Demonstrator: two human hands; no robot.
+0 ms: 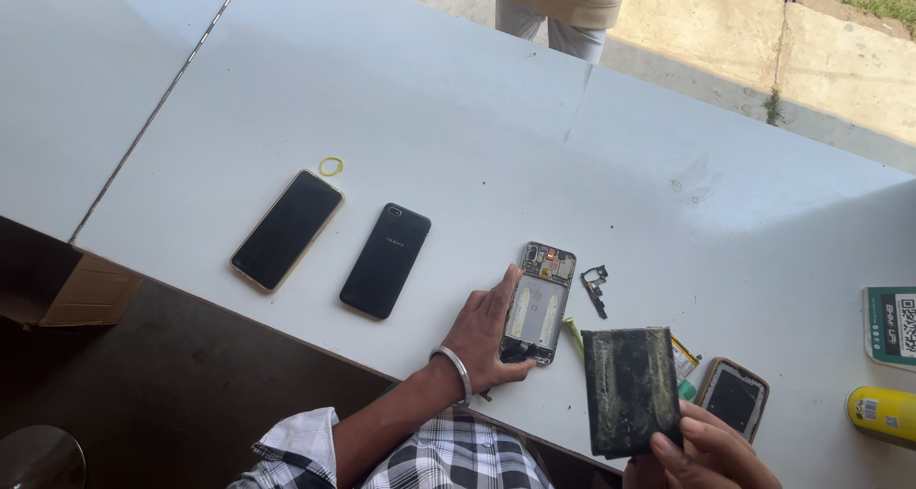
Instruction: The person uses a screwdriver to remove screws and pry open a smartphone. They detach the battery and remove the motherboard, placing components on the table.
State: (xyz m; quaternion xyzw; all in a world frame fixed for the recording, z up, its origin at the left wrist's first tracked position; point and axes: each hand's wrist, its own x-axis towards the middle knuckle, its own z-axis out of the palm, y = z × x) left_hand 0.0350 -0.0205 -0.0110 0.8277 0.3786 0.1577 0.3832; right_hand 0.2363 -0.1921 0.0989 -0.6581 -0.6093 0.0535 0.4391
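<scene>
**Opened phone held on desk, battery in the other hand**

Left hand (pixel 487 336) rests on the white desk (pixel 458 117), fingers and thumb closed around the lower left edge of an opened phone (pixel 540 302). Phone lies flat, back cover off: circuit board and camera parts at the top end, pale silvery bay below, dark bit at the bottom. Left wrist wears a metal bangle (pixel 456 370).

Right hand (pixel 701 451), at the bottom edge of view, pinches a flat dark battery (pixel 630 389) by its lower right corner. Battery is black, scuffed, smeared with greenish residue, held above the desk just right of the phone.

A small black bracket (pixel 595 287) lies just right of the phone's top. A phone cover (pixel 733 397) lies beside the battery's right side. Well to the left lie a gold-edged phone (pixel 285 229), a black phone (pixel 385 259) and a yellow band (pixel 330 166). A yellow can (pixel 883 413) lies at the right edge.
</scene>
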